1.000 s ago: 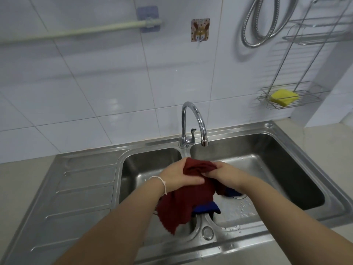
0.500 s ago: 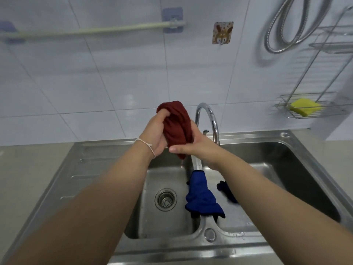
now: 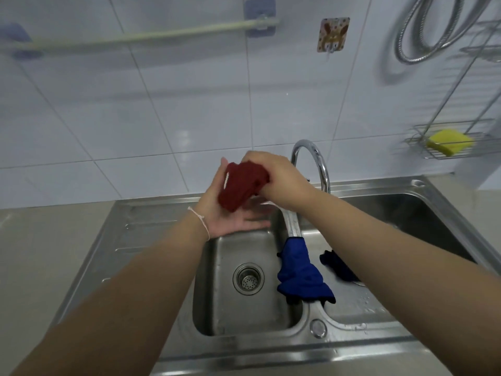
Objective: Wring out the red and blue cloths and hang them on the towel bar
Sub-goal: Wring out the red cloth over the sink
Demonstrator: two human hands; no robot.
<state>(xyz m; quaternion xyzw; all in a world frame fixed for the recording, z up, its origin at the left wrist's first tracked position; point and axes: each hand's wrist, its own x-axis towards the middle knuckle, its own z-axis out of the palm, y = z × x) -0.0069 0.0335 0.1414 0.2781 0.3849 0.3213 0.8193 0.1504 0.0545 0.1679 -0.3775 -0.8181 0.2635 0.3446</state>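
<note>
The red cloth [image 3: 241, 185] is bunched into a wad above the left sink basin. My right hand [image 3: 276, 177] grips its upper right end. My left hand [image 3: 230, 215] lies palm up beneath it with the fingers spread, touching the wad from below. The blue cloth [image 3: 301, 272] is draped over the divider between the two basins, one part showing in the right basin. The pale towel bar [image 3: 151, 36] runs along the tiled wall at the upper left, with nothing on it.
A curved chrome tap [image 3: 315, 164] rises just right of my hands. The steel double sink [image 3: 151, 223] has a drainboard on the left and a drain strainer [image 3: 248, 278]. A wire rack holds a yellow sponge [image 3: 448, 142]. A shower hose [image 3: 423, 36] hangs at the top right.
The red cloth came up out of the sink and was squeezed into a tight wad. My left hand has since opened flat under it while the right keeps its grip. The view tilted up.
</note>
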